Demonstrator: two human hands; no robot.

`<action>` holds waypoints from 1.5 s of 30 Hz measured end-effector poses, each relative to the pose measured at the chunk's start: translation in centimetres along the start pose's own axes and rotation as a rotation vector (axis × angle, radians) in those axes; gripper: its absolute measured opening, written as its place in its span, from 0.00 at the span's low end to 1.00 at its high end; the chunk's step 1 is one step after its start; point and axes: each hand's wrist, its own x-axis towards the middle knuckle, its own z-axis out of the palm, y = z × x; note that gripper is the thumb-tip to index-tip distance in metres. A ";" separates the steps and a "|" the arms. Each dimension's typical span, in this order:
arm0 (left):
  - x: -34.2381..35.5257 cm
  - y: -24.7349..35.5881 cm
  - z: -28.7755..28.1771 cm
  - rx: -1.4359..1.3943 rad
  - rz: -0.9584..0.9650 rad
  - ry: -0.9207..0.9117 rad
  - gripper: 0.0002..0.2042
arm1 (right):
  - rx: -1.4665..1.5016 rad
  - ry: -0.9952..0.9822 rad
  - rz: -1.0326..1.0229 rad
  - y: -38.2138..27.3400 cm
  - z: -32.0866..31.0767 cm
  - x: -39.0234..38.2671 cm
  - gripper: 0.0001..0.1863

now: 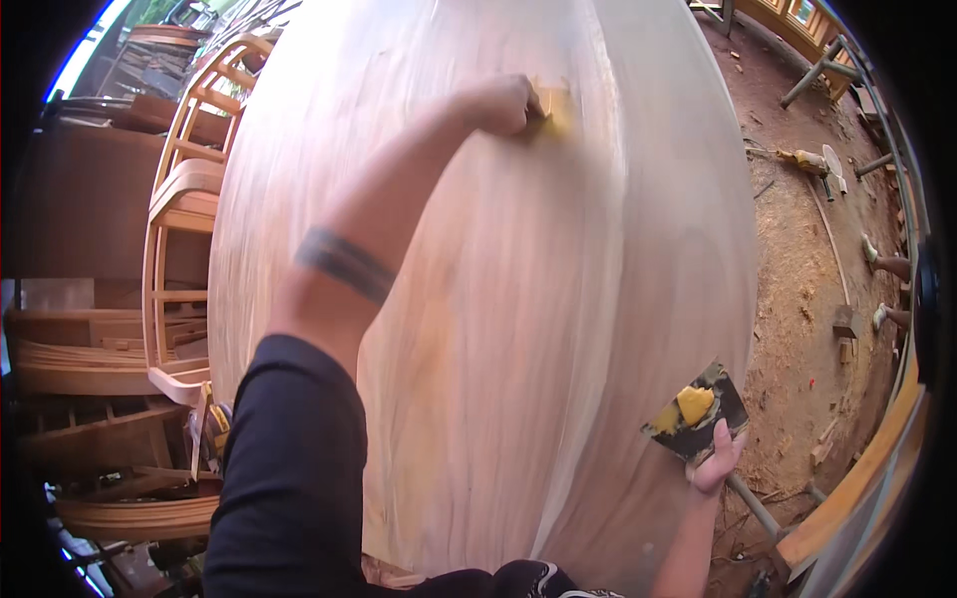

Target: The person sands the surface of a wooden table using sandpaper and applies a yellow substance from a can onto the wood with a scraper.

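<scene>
A broad wooden panel [478, 329] with long grain streaks spreads out before me. My left hand [505, 105], at the end of an outstretched arm, is closed on a yellow scraper [555, 108] against the panel's far part. Motion smears the scraper's edge, and its grip is partly hidden by my fingers. Low on the right, my right hand [720, 463] holds a dark, flat square board [735, 399], thumb on top, above the panel's right edge. A lump of yellow putty [695, 403] sits on that board, with smears around it.
Left of the panel stands a wooden chair frame [184, 184], beside stacked curved wood pieces [140, 518]. On the dusty ground at right lie a yellow power tool [802, 159] and a wood block [846, 321]. Another person's feet [872, 249] show at far right.
</scene>
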 end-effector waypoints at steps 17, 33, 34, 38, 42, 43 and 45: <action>-1.8 0.7 -0.9 0.028 -0.091 0.168 0.22 | 0.107 -0.112 0.031 -0.5 2.3 0.1 0.19; -3.5 -1.5 -0.3 0.069 -0.177 -0.044 0.18 | 0.022 0.008 0.007 0.8 0.9 0.5 0.22; -5.0 -1.3 2.8 0.218 -0.063 0.172 0.11 | 0.023 -0.014 0.013 0.1 1.1 0.6 0.22; -12.5 3.6 5.7 -0.043 0.006 0.022 0.23 | 0.013 0.051 -0.026 -0.3 -0.2 0.0 0.21; -7.0 -0.8 0.3 -0.021 -0.047 0.094 0.28 | 0.055 -0.028 0.019 -0.2 0.7 0.2 0.19; -4.1 -2.9 -1.3 0.031 0.010 0.140 0.25 | 0.064 -0.023 0.006 0.1 1.0 0.1 0.19; 0.8 -5.6 -3.6 0.047 0.065 0.069 0.24 | 0.071 -0.027 -0.007 0.7 1.6 0.2 0.18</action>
